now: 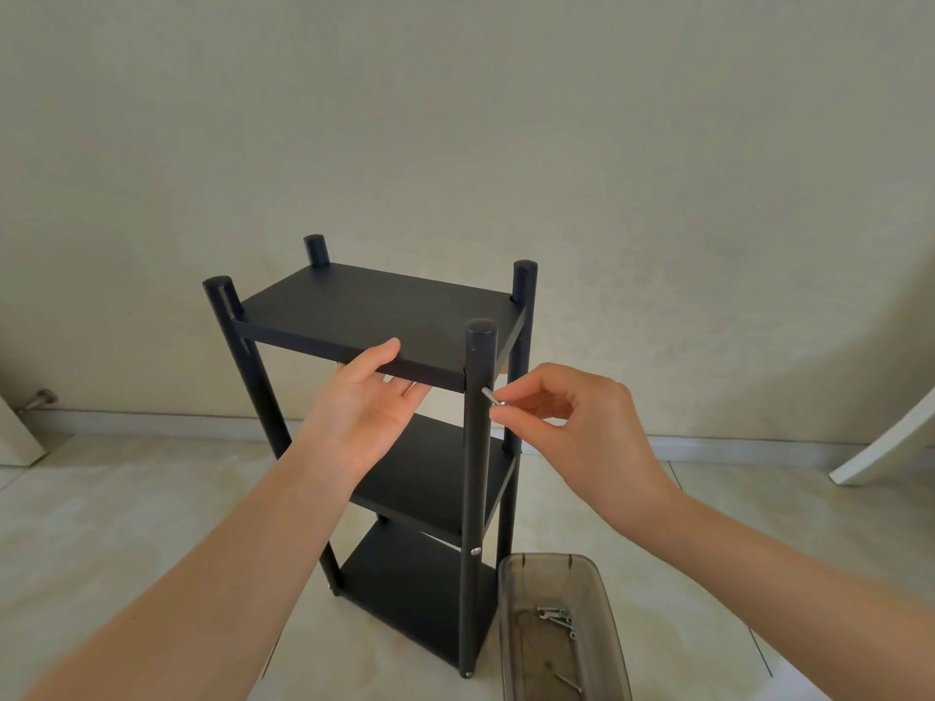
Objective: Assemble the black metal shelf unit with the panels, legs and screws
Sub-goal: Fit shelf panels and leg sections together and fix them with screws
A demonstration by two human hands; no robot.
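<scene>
A black metal shelf unit (384,316) stands upright on the tiled floor, with three panels between four round legs. My left hand (369,402) grips the front edge of the top panel, thumb on top and fingers underneath. My right hand (561,422) pinches a silver screw (490,397) whose tip touches the front right leg (478,447) just below the top panel. Lower on that leg a silver screw head (475,550) shows at the middle panel.
A clear brownish plastic tray (511,624) with several loose screws (556,619) sits on the floor right of the shelf. A white furniture piece (880,447) leans at the right by the wall. A door stop (40,398) shows at the far left.
</scene>
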